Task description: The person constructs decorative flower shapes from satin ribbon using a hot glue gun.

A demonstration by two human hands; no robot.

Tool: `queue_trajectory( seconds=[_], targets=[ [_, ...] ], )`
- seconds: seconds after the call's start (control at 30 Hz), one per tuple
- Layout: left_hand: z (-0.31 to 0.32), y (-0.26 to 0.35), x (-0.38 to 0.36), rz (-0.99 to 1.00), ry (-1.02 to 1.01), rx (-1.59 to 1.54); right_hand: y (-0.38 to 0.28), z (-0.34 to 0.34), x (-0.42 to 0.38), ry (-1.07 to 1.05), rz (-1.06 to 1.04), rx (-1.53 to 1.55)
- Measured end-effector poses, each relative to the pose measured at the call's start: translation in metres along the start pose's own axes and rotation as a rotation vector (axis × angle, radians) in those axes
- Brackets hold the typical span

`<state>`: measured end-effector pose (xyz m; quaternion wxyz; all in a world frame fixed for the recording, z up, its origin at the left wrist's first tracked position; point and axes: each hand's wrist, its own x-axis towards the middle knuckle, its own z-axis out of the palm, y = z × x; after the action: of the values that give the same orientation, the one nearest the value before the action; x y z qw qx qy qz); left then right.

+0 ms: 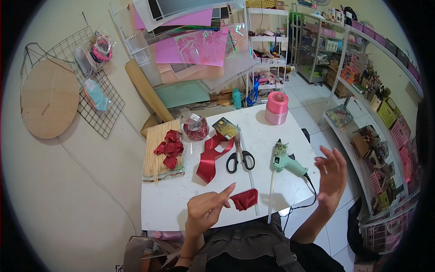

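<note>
Over the front of the white table, my left hand (205, 209) pinches a short piece of dark red satin ribbon (245, 199) at its left end, index finger stretched out. My right hand (331, 174) is raised off the table's right side, fingers apart and holding nothing. Nearest to it lies a mint green glue gun (290, 163) with a glue stick in its rear and a black cord. Black-handled scissors (240, 162) rest mid-table beside a longer strip of red ribbon (211, 158).
Folded red ribbon pieces (170, 148) lie on a bundle of thin wooden sticks (155, 158) at the left. Behind are a wrapped ribbon roll (195, 128), a patterned card (225, 128) and stacked pink ribbon rolls (277, 109). Loaded shelves (362, 113) stand at the right.
</note>
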<state>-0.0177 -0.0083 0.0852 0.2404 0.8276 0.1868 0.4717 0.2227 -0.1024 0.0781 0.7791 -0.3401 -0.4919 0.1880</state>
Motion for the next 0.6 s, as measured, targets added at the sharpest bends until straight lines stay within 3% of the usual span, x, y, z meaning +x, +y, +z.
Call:
queue_trajectory(
  seconds=[0.07,0.1,0.17,0.3,0.4,0.53,0.6],
  targets=[
    [0.004,0.001,0.001,-0.082,0.067,-0.003,0.001,-0.005,-0.004,0.304,0.082,-0.097],
    [0.006,0.001,0.001,-0.082,0.067,-0.003,0.004,0.000,-0.004,0.304,0.082,-0.097],
    [0.014,0.001,0.001,-0.191,0.146,-0.084,0.014,0.024,-0.005,0.174,0.114,0.018],
    [0.029,-0.006,-0.001,-0.134,0.237,-0.112,0.014,0.077,-0.002,-0.274,0.075,-0.177],
    [0.032,-0.012,-0.006,-0.018,0.318,0.021,0.012,0.099,-0.003,-0.276,0.092,-0.135],
    [0.037,-0.029,-0.024,-0.023,0.371,0.057,0.006,0.105,0.000,-0.322,0.049,-0.209],
    [0.043,-0.031,-0.021,0.106,0.512,0.057,0.005,0.106,-0.001,-0.340,0.040,-0.236]
  ],
)
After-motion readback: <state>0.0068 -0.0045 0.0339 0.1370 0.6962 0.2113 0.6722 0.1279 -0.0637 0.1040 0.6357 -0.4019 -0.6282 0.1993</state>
